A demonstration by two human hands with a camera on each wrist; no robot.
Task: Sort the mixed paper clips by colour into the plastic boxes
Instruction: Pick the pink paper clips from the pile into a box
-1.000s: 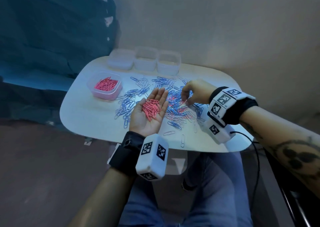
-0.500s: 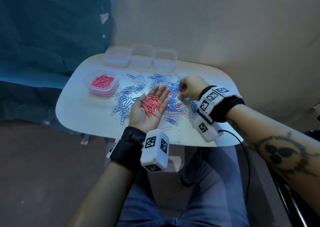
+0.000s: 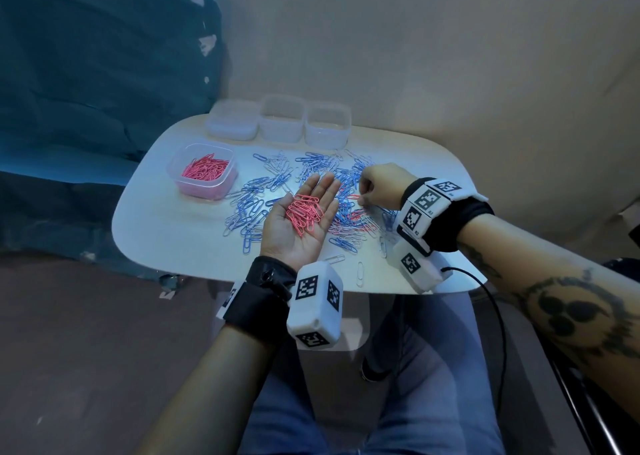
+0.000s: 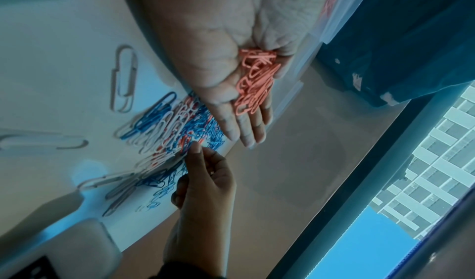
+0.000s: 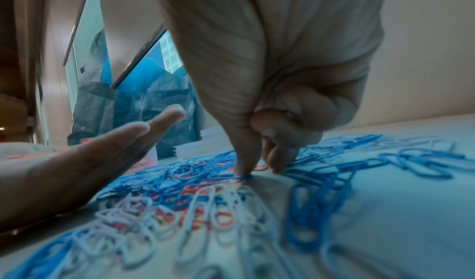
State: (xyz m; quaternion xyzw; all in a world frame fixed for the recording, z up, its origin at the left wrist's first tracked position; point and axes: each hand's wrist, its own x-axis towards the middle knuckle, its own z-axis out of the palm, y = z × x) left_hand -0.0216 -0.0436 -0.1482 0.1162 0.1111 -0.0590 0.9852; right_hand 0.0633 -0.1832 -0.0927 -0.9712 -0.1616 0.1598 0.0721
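Note:
My left hand (image 3: pixel 320 194) lies open, palm up, over the middle of the white table (image 3: pixel 166 243). A small heap of pink paper clips (image 3: pixel 304 213) rests in its palm, also seen in the left wrist view (image 4: pixel 254 80). Just right of it, my right hand (image 3: pixel 360 198) reaches down into the mixed pile of blue, white and pink clips (image 3: pixel 277 191). Its thumb and forefinger pinch a pink clip (image 5: pixel 260 168) that lies on the table. A clear box (image 3: pixel 180 177) at the left holds pink clips.
Three clear plastic boxes (image 3: pixel 282 118) stand in a row at the table's far edge, against a beige wall. A few white clips (image 3: pixel 360 274) lie near the front edge. A black cable (image 3: pixel 498 316) hangs from my right wrist. My knees are below the table.
My right hand has stayed over the pile and brought its fingertips down onto a pink clip. The left hand has kept still, palm up, with its clips.

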